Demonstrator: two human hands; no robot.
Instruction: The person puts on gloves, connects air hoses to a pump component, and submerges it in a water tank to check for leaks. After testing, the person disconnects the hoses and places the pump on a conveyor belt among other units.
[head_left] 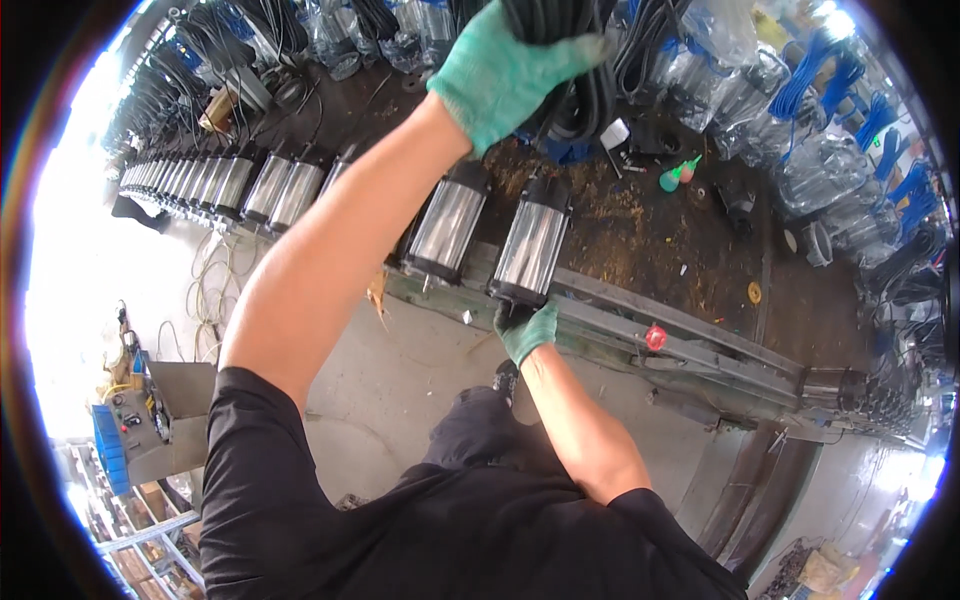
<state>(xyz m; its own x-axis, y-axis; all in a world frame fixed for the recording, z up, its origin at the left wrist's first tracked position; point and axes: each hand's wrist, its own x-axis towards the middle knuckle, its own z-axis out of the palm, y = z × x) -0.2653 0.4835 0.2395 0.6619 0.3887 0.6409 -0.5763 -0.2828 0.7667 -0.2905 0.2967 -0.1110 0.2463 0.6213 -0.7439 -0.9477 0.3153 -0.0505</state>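
Both my hands wear green work gloves. At the top of the view my left hand (505,80) is closed round a thick coil of black cable (590,100), its thumb lying across the loops; its other fingers are partly hidden. My right hand (527,330) grips the near black end cap of a shiny cylindrical motor-like unit (532,245), which lies at the bench edge and points away from me. Just left of it rests a similar silver cylinder (447,232) with black ends, touched by neither hand.
A row of similar cylinders (235,180) runs left along the dark workbench (640,220). Bagged units with blue cables (830,180) stand at the far right. Small green-tipped bottles (680,174), a yellow ring (754,292) and a red knob (656,337) are to the right.
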